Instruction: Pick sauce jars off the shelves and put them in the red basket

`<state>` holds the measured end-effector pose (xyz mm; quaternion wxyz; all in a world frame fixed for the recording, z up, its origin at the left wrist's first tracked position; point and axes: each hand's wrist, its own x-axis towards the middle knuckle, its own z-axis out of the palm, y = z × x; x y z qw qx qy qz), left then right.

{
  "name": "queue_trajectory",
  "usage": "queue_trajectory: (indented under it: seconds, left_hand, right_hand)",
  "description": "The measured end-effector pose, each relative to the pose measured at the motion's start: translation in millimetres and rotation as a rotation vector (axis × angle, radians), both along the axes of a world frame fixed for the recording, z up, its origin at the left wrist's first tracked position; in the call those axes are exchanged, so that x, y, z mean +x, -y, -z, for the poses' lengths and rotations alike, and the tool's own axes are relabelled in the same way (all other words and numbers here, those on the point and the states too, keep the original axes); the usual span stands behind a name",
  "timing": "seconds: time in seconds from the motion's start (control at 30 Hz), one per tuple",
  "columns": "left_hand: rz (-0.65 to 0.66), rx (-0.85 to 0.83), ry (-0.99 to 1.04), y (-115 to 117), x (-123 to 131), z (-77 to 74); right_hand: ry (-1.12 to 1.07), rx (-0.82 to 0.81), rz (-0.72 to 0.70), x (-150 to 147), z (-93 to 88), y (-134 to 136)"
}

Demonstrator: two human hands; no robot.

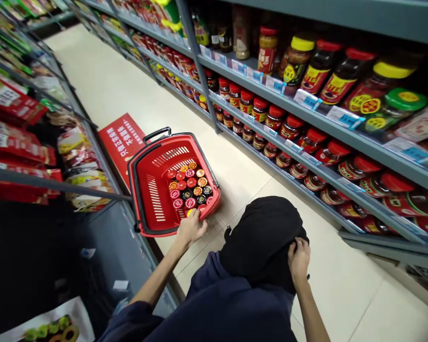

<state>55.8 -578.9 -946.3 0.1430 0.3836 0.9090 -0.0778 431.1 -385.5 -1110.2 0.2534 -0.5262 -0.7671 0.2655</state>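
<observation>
While the left hand (pixel 190 229) clenches the near rim of a red basket (pixel 140 190) holding small jars (pixel 187 186), the right hand (pixel 298 261) grips a black bag (pixel 260 242) just beside it, over the tiled floor (pixel 342 294) along the shelves (pixel 306 111).

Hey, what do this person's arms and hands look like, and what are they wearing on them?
The left hand and right hand are bare, with no gloves, and the forearms are bare too. No watch shows on either wrist. The person wears a dark navy top, and its loose left sleeve ends around the elbow.
</observation>
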Motion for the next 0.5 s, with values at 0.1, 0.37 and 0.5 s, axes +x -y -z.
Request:
queue_trajectory:
  seconds: [0.1, 0.37, 0.5]
  left_hand:
    - [-0.018, 0.015, 0.07, 10, 31, -2.7]
    - [-0.014, -0.137, 0.224, 23, -43, 30.2]
    - [0.124, -0.213, 0.286, 26, -47, 64.6]
  right_hand:
    - [0.022, -0.001, -0.005, 3, 1.1, 1]
    - [0.019, -0.021, 0.008, 11, 0.4, 8]
    - [-0.006, -0.038, 0.019, 13, -3.3, 13]
